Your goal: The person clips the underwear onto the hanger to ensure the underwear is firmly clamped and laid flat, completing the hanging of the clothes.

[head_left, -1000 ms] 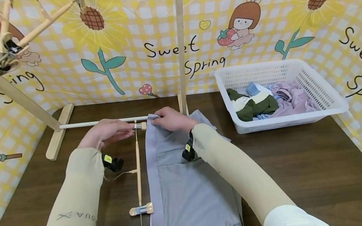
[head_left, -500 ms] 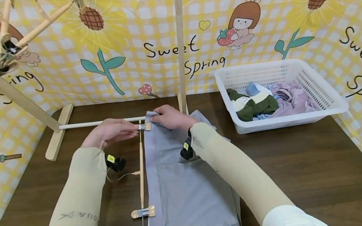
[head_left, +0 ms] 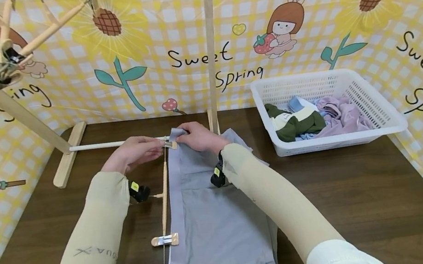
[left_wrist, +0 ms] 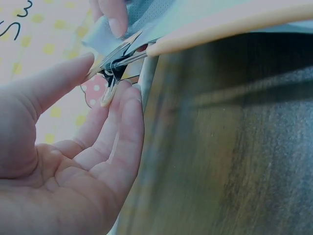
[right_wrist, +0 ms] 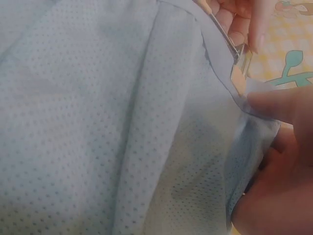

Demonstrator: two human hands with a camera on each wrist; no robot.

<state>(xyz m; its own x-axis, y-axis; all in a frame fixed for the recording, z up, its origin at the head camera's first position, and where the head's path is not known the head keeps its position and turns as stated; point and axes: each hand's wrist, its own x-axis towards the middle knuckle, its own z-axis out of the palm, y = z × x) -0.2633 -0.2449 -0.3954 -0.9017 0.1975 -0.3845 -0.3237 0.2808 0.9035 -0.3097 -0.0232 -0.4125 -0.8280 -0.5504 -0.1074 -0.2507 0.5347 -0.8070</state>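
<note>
Grey shorts (head_left: pixel 227 227) lie flat on the table, their waistband (head_left: pixel 175 217) along the left side. Beside the waistband is a wooden clip hanger (head_left: pixel 164 191). My left hand (head_left: pixel 133 153) pinches the handles of its far clip (head_left: pixel 170 145) between thumb and fingers; the left wrist view shows this clip (left_wrist: pixel 115 68) close up. In the right wrist view, the clip's tip (right_wrist: pixel 238 78) sits at the waistband edge, and my right hand (right_wrist: pixel 279 181) pinches the band's corner right beside it. The near clip (head_left: pixel 165 240) meets the waistband's edge; whether it grips cloth, I cannot tell.
A white basket (head_left: pixel 335 141) at the back right holds several crumpled garments. A wooden rack with an upright post (head_left: pixel 212 52) and a low white bar (head_left: pixel 98 146) stands behind my hands. More wooden hangers (head_left: pixel 51 30) with clips hang at the upper left.
My left hand has shifted slightly right with the hanger, bringing the far clip over the waistband edge. The waistband corner has been drawn slightly left and up, and the shorts have slid a little left.
</note>
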